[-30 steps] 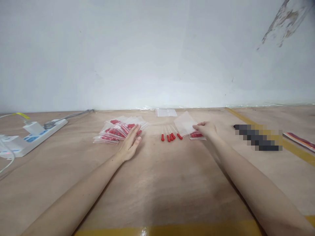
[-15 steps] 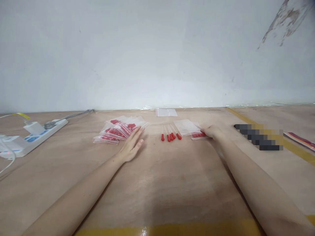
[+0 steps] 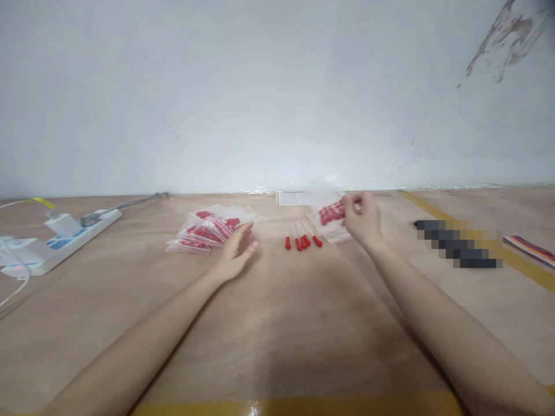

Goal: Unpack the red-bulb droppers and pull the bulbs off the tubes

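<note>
My right hand (image 3: pixel 364 218) is closed on the edge of a clear zip bag (image 3: pixel 332 212), lifted off the table and blurred by motion; red bulb ends show inside it. Under that bag lie other clear bags (image 3: pixel 340 236). Left of them, several glass droppers with red rubber bulbs (image 3: pixel 303 241) rest side by side, bulbs toward me. My left hand (image 3: pixel 236 254) is open, fingers stretched, at the right edge of a pile of zip bags (image 3: pixel 208 228) holding red-bulbed droppers. Whether its fingertips touch the pile, I cannot tell.
A flat clear bag with a red line (image 3: pixel 290 199) lies near the wall. On the left stands a white power strip (image 3: pixel 65 240) with plugs and cables. A dark pixelated object (image 3: pixel 459 245) and a striped item (image 3: pixel 529 249) lie on the right, by yellow tape (image 3: pixel 433 209).
My right hand has raised a bag of red-bulbed droppers from the table and moved it slightly left and up. My left hand stays beside the pile, its fingers slightly more curled.
</note>
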`<move>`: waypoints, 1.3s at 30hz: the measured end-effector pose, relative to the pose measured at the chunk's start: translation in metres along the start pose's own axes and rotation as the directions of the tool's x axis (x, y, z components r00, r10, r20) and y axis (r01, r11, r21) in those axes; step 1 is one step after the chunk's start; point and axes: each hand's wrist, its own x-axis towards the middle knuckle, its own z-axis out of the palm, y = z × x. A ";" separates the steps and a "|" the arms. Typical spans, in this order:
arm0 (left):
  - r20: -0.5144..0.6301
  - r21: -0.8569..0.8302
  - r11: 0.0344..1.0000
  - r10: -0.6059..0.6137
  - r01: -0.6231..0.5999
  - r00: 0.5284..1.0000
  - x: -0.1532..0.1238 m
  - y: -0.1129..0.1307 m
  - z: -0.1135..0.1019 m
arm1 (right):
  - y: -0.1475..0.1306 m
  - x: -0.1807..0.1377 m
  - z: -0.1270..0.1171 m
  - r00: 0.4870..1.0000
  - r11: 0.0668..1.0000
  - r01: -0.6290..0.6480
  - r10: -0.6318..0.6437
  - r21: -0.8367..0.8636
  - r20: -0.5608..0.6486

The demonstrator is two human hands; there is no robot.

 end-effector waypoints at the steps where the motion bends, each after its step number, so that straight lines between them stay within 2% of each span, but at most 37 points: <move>1: -0.040 -0.157 0.984 -0.094 0.087 0.995 0.003 0.002 0.002 | -0.004 -0.009 0.014 0.994 0.998 -0.013 0.007 0.056 0.113; 2: -0.053 -0.306 0.936 -0.199 0.174 0.979 0.005 0.003 0.004 | -0.008 -0.019 0.029 0.980 0.996 -0.013 -0.004 0.086 0.199; 4: -0.002 -0.505 0.803 -0.367 0.316 0.930 0.009 0.006 0.007 | -0.015 -0.040 0.055 0.939 0.991 0.004 -0.049 0.130 0.341; 7: 0.083 -0.564 0.706 -0.467 0.428 0.880 0.009 0.008 0.008 | -0.021 -0.058 0.074 0.883 0.989 0.050 -0.109 0.138 0.456; 10: 0.004 -0.559 0.734 -0.463 0.386 0.886 0.008 0.004 0.006 | -0.012 -0.044 0.065 0.887 0.992 0.112 -0.127 0.061 0.445; 14: -0.154 -0.513 0.808 -0.417 0.288 0.896 0.011 -0.001 -0.003 | 0.024 -0.008 0.036 0.919 0.977 0.137 -0.063 -0.164 0.390; 18: -0.289 -0.376 0.901 -0.334 0.215 0.897 0.014 -0.008 -0.014 | 0.054 0.002 0.020 0.918 0.908 0.059 0.113 -0.414 0.380; 20: -0.375 -0.279 0.934 -0.320 0.223 0.870 0.013 -0.012 -0.018 | 0.055 -0.003 0.019 0.929 0.863 0.045 0.148 -0.503 0.338; 23: -0.495 0.010 0.943 -0.283 0.331 0.821 0.007 -0.011 -0.020 | 0.037 -0.017 0.024 0.953 0.829 0.100 0.078 -0.551 0.291; 25: -0.543 0.311 0.876 -0.156 0.370 0.825 0.001 -0.005 -0.020 | 0.018 -0.031 0.030 0.946 0.831 0.210 -0.039 -0.516 0.322; 26: -0.543 0.447 0.820 -0.069 0.357 0.837 -0.002 -0.001 -0.019 | 0.008 -0.040 0.034 0.924 0.830 0.306 -0.141 -0.467 0.355; 28: -0.451 0.639 0.729 0.096 0.245 0.887 -0.006 0.007 -0.016 | -0.009 -0.058 0.044 0.858 0.820 0.450 -0.286 -0.353 0.427; 30: -0.217 0.721 0.692 0.181 0.033 0.959 -0.006 0.011 -0.013 | -0.021 -0.074 0.054 0.787 0.803 0.537 -0.368 -0.256 0.496; 31: -0.076 0.725 0.684 0.190 -0.077 0.979 -0.005 0.011 -0.011 | -0.025 -0.080 0.058 0.766 0.802 0.553 -0.383 -0.225 0.517; 32: 0.049 0.716 0.679 0.181 -0.161 0.982 -0.004 0.010 -0.009 | -0.027 -0.085 0.063 0.758 0.810 0.550 -0.381 -0.204 0.529; 34: 0.199 0.694 0.682 0.126 -0.231 0.972 -0.002 0.006 -0.006 | -0.029 -0.091 0.070 0.771 0.839 0.509 -0.346 -0.192 0.534; 36: 0.262 0.677 0.698 0.068 -0.234 0.963 -0.002 0.003 -0.003 | -0.029 -0.092 0.074 0.791 0.865 0.463 -0.307 -0.192 0.529; 39: 0.272 0.668 0.711 0.042 -0.221 0.961 -0.007 0.009 0.000 | -0.028 -0.092 0.073 0.797 0.895 0.420 -0.284 -0.152 0.533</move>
